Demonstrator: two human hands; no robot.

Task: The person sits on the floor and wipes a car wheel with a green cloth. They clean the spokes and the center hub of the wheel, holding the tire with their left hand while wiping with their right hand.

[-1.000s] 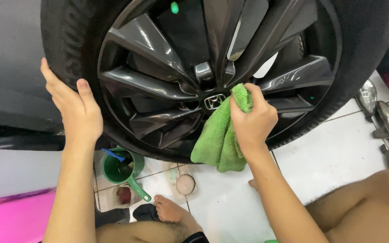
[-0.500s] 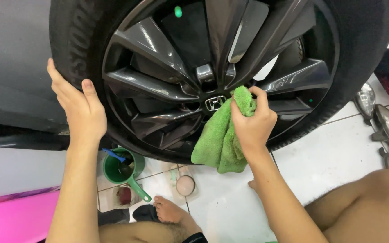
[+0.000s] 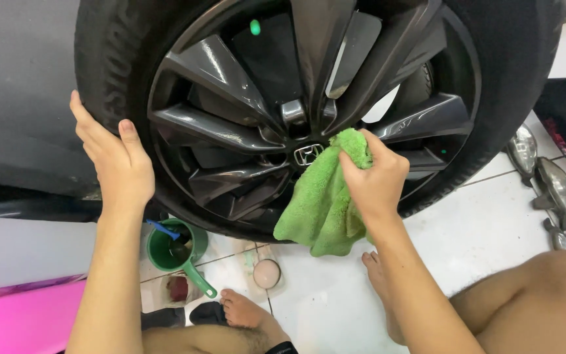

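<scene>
A car wheel fills the top of the head view: a black tyre (image 3: 506, 72) around a dark grey alloy rim (image 3: 230, 72) with angled spokes and a hub cap (image 3: 308, 155). My right hand (image 3: 378, 180) is closed on a green microfibre cloth (image 3: 319, 203), pressing its top against the rim just right of the hub; the rest of the cloth hangs down. My left hand (image 3: 116, 160) lies flat, fingers together, against the tyre's left sidewall.
On the white tiled floor (image 3: 479, 229) under the wheel stand a green cup with a handle (image 3: 173, 248), a small round tin (image 3: 266, 273) and a small dark pot (image 3: 178, 288). My bare feet (image 3: 247, 311) are close by. White and pink containers (image 3: 21, 288) sit left; chrome parts (image 3: 555, 190) right.
My right hand and the cloth have slid slightly to the right across the hub area. The left hand has stayed on the tyre; the view has shifted a little.
</scene>
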